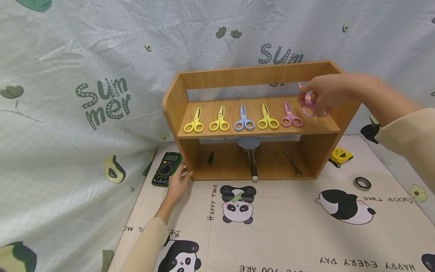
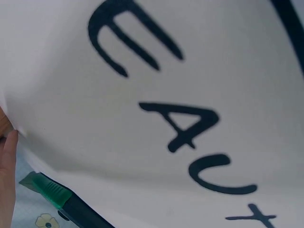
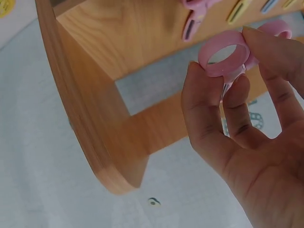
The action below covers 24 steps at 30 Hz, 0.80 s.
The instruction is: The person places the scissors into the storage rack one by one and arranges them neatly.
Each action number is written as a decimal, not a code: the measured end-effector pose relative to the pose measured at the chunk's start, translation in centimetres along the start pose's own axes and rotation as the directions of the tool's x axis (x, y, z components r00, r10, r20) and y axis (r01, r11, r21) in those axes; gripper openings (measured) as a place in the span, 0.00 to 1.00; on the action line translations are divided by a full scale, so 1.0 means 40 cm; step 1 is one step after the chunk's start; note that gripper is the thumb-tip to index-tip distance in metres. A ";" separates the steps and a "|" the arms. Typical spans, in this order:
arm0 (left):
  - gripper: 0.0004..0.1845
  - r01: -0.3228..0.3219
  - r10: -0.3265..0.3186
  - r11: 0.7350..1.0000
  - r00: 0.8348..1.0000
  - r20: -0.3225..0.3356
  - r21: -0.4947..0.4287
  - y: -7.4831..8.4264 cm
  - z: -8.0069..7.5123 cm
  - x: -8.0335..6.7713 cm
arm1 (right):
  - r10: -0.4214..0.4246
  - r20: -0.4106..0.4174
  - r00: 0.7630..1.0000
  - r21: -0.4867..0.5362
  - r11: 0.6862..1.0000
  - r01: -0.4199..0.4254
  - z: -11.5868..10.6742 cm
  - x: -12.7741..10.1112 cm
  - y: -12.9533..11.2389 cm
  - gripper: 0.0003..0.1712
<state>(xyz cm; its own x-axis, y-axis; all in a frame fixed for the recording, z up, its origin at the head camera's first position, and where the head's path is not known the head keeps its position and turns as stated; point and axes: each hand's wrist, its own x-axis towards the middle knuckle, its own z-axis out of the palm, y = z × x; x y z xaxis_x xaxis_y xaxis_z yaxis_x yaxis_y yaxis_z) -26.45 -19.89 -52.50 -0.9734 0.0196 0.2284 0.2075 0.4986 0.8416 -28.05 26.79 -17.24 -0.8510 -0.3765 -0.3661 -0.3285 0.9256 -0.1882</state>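
Note:
My right hand (image 1: 323, 92) pinches pink scissors (image 1: 308, 109) by the handle loops, over the right end of the wooden shelf's (image 1: 261, 130) upper board. In the right wrist view, thumb and fingertips grip one pink loop (image 3: 223, 53). Left of it, a row of scissors lies on that board: pink scissors (image 1: 290, 117), yellow scissors (image 1: 267, 120), blue scissors (image 1: 243, 121) and two more yellow pairs. My left hand (image 1: 178, 183) touches the shelf's lower left corner with fingers extended, beside a green-black multimeter (image 1: 165, 170).
On the lower board lie a small screwdriver (image 1: 211, 156), a black-handled tool with a round head (image 1: 252, 162) and a wrench (image 1: 293, 163). A yellow tape measure (image 1: 341, 155) and a tape roll (image 1: 362, 184) sit at right. A utility knife (image 2: 59, 197) shows in the left wrist view.

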 end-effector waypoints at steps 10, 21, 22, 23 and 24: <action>0.38 0.004 -0.004 1.000 1.000 0.010 -0.011 0.007 -0.001 -0.001 | 0.083 0.056 0.995 0.038 0.996 -0.085 0.010 0.065 0.035 0.26; 0.37 0.011 -0.011 1.000 1.000 0.012 -0.009 0.004 -0.002 -0.001 | 0.188 0.055 0.981 0.003 0.982 -0.189 0.046 0.079 0.068 0.24; 0.36 0.011 -0.011 1.000 1.000 0.013 -0.010 0.005 -0.002 -0.002 | 0.201 0.049 0.978 0.003 0.980 -0.201 0.050 0.077 0.068 0.26; 0.36 0.010 -0.010 1.000 1.000 0.012 -0.011 0.004 -0.003 -0.002 | 0.212 0.046 0.976 0.004 0.977 -0.213 0.054 0.075 0.067 0.26; 0.36 0.009 -0.009 1.000 1.000 0.012 -0.010 0.003 -0.002 -0.002 | 0.216 0.042 0.975 0.005 0.976 -0.217 0.058 0.076 0.068 0.25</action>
<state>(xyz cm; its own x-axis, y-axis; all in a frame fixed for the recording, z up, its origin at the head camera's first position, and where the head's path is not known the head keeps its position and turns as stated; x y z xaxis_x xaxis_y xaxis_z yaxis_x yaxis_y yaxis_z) -26.33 -19.91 -52.37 -0.9762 0.0256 0.2153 0.1999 0.4904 0.8483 -30.57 28.05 -20.96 -0.8839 -0.1685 -0.4362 -0.1342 0.9850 -0.1086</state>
